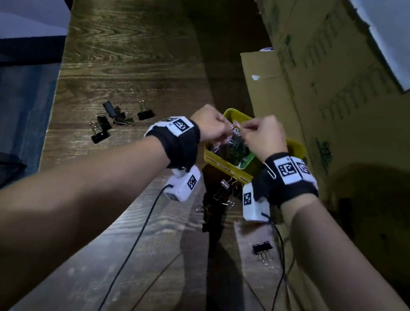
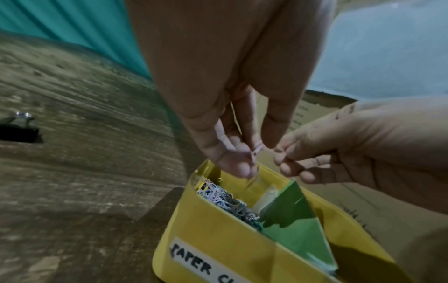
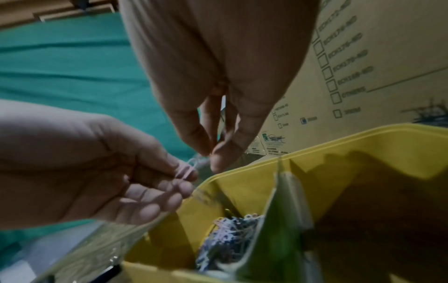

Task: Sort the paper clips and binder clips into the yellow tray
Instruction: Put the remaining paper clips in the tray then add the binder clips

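Both hands are raised over the far left corner of the yellow tray (image 1: 294,146), fingertips almost meeting. The left hand (image 1: 208,123) pinches a pale paper clip (image 2: 257,149) between thumb and fingers, the other fingers curled in. The right hand (image 1: 265,135) pinches thumb to forefinger just beside that clip; what it grips is too small to tell. A heap of paper clips (image 2: 226,201) fills the tray's left compartment, beside a green divider (image 2: 290,220). Binder clips (image 1: 116,119) lie on the table (image 1: 123,51), left of the tray and nearer (image 1: 262,251).
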A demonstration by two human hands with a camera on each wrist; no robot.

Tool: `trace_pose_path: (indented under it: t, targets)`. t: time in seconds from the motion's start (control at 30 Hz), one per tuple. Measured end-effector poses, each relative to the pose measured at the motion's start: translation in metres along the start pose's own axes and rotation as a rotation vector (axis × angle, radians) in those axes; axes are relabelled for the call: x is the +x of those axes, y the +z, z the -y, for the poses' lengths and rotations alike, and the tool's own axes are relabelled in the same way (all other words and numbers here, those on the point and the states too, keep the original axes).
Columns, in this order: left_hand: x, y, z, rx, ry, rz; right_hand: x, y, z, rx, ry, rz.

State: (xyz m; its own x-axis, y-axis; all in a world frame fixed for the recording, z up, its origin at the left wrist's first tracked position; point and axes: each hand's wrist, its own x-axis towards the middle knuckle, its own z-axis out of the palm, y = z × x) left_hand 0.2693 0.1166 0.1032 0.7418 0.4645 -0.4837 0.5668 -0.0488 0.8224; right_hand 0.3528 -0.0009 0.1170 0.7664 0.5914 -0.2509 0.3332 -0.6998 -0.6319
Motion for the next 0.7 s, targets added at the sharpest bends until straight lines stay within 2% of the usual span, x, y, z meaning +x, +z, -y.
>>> trace_pose_path:
  t: [0.1, 0.2, 0.27, 0.33, 0.37, 0.47, 0.57, 0.63, 0.7]
  targets:
    - [0.007, 0.001, 0.008, 0.170, 0.045, 0.064, 0.000, -0.005, -0.011, -0.102, -0.096, 0.143]
    - [-0.003, -0.001, 0.026, 0.184, 0.145, 0.017, -0.023, -0.012, -0.032, 0.143, -0.144, 0.144]
    - [-0.018, 0.001, 0.038, 0.195, 0.237, -0.066, -0.043, -0.019, -0.050, 0.277, -0.107, 0.160]
    - [-0.039, 0.010, 0.053, 0.295, 0.341, -0.110, -0.063, -0.028, -0.069, 0.312, -0.024, 0.286]
    - [-0.048, 0.016, 0.062, 0.357, 0.406, -0.088, -0.070, -0.030, -0.077, 0.305, 0.027, 0.358]
    - [-0.065, 0.038, 0.090, 0.630, 0.617, 0.161, -0.084, -0.023, -0.110, 0.140, 0.187, 0.529]
    - [-0.069, 0.064, 0.103, 1.037, 0.657, 0.427, -0.098, -0.009, -0.141, 0.057, 0.429, 0.626]
    - [-0.068, 0.081, 0.103, 1.208, 0.654, 0.493, -0.102, 0.004, -0.159, -0.067, 0.492, 0.622]
    - [-0.063, 0.095, 0.099, 1.272, 0.654, 0.481, -0.104, 0.013, -0.163, -0.274, 0.553, 0.662]
